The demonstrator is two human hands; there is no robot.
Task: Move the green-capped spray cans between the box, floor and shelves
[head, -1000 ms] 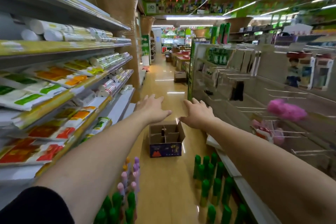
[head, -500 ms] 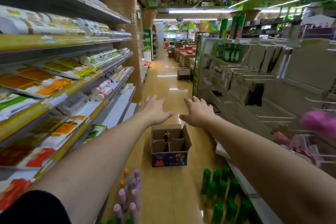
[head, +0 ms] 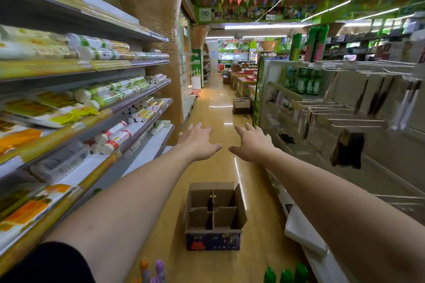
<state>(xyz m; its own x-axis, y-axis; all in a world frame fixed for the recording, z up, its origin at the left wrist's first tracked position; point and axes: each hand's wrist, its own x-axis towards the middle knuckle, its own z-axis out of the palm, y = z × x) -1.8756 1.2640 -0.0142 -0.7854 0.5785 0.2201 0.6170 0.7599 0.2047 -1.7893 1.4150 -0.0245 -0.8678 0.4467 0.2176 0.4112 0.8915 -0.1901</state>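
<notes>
Both my arms stretch straight ahead down a shop aisle. My left hand (head: 199, 142) and my right hand (head: 252, 143) hover side by side, palms down, fingers spread and holding nothing. Below them on the floor stands an open cardboard box (head: 214, 216) with cardboard dividers inside and a dark blue printed front. The hands are well above the box and past it, touching nothing.
Shelves (head: 76, 108) of rolls and packets line the left. A white rack (head: 358, 112) with wire hooks and hanging items runs along the right. Bottle tops, purple and orange (head: 151, 270), green (head: 286, 274), show at the bottom edge. Another box (head: 241, 105) sits farther down the aisle.
The view has moved forward along the aisle; the divided box and the bottles have slid lower in the picture. Both hands stay outstretched and open, side by side.
</notes>
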